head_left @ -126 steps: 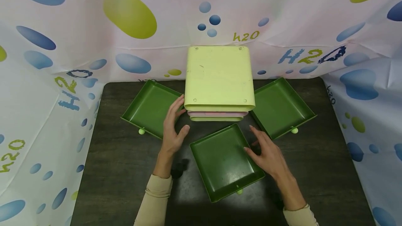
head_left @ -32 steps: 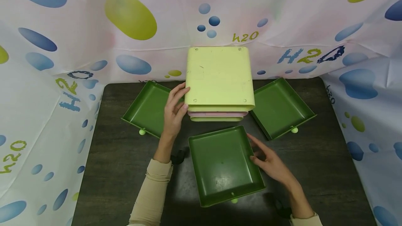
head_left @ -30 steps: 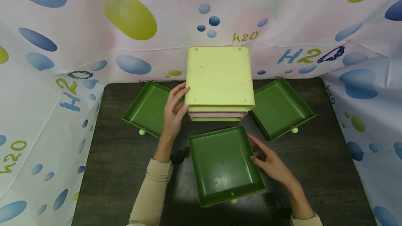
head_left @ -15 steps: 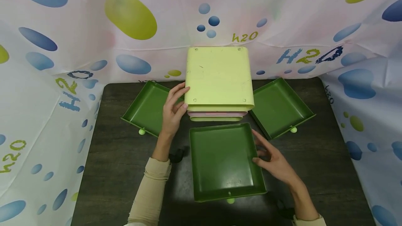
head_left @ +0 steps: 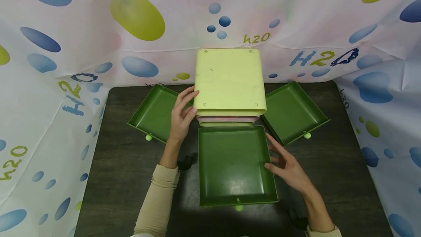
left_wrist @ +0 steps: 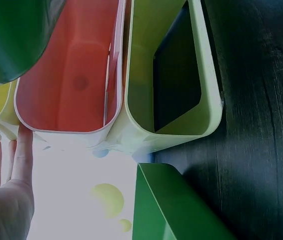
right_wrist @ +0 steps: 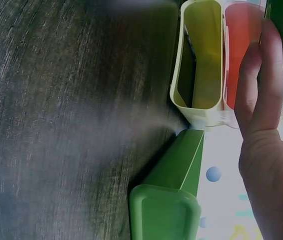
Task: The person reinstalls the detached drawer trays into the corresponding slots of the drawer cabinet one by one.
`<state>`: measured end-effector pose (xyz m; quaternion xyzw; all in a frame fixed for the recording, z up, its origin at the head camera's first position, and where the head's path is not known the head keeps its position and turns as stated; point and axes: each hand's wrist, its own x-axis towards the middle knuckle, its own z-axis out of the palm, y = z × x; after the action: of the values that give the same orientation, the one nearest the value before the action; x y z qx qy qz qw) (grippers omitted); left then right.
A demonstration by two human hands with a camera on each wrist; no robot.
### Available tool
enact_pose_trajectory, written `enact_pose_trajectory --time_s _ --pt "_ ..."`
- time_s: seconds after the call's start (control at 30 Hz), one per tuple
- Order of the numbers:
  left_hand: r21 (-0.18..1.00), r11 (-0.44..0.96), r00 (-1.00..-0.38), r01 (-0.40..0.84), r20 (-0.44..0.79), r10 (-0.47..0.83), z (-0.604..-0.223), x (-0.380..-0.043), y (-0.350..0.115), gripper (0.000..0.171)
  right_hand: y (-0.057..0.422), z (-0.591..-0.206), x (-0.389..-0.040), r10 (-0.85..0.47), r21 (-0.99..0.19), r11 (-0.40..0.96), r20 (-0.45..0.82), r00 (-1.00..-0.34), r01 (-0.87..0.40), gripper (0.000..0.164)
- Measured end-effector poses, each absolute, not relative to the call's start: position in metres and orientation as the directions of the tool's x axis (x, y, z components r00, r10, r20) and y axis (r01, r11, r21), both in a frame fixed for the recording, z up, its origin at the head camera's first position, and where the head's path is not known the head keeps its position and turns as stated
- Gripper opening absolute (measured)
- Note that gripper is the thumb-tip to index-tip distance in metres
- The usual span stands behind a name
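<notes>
A stacked drawer unit [head_left: 229, 79] stands at the table's back, with a yellow-green top tier, a pink-red middle shell [left_wrist: 74, 65] and a yellow-green bottom shell [left_wrist: 174, 120]. Against its left side rests my left hand [head_left: 181, 118], fingers nearly straight along the wall and thumb near the front corner. My right hand [head_left: 289, 165] holds a dark green drawer [head_left: 233, 167] by its right side, thumb at the rim and fingers along the outside. This drawer is raised off the table before the unit, its back edge close to the front opening and its light green knob [head_left: 239, 208] toward me.
A second green drawer [head_left: 154, 111] lies angled left of the unit, partly behind my left hand. Another green drawer [head_left: 294, 112] lies angled on the right. Patterned cloth [head_left: 184, 14] hangs behind and beside the dark wooden table [head_left: 131, 178].
My left hand has come onto the unit's side. My right hand has taken hold of the middle drawer, which has turned square to the unit and moved toward its front.
</notes>
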<state>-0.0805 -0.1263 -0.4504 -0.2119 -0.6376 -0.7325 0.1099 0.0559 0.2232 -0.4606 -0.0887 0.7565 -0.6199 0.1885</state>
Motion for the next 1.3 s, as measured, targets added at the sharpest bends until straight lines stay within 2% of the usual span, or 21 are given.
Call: enact_pose_trajectory --time_s 0.13,0.3,0.47,0.7,1.1,1.3 --pt "0.891 -0.155 -0.889 0.427 0.445 0.109 -0.451 -0.08 -0.126 0.053 0.223 -0.459 0.056 -0.354 -0.972 0.221 -0.154 -0.922 0.077 0.084" --pt "0.889 -0.161 -0.887 0.429 0.448 0.113 -0.451 -0.08 -0.125 0.049 0.222 -0.456 0.055 -0.347 -0.977 0.211 -0.116 -0.931 0.043 0.085" --pt "0.885 -0.14 -0.881 0.444 0.46 0.113 -0.451 -0.08 -0.125 0.049 0.222 -0.451 0.052 -0.332 -0.973 0.226 -0.13 -0.934 0.055 0.088" --pt "0.884 -0.151 -0.88 0.442 0.46 0.115 -0.452 -0.08 -0.124 0.049 0.221 -0.445 0.049 -0.331 -0.971 0.235 -0.128 -0.935 0.049 0.081" --pt "0.883 -0.179 -0.883 0.435 0.457 0.109 -0.449 -0.078 -0.125 0.043 0.219 -0.441 0.045 -0.347 -0.987 0.155 -0.089 -0.934 0.036 0.082" --pt "0.886 -0.165 -0.885 0.433 0.453 0.111 -0.449 -0.078 -0.125 0.043 0.217 -0.439 0.041 -0.369 -0.997 0.072 -0.027 -0.929 0.0 0.083"
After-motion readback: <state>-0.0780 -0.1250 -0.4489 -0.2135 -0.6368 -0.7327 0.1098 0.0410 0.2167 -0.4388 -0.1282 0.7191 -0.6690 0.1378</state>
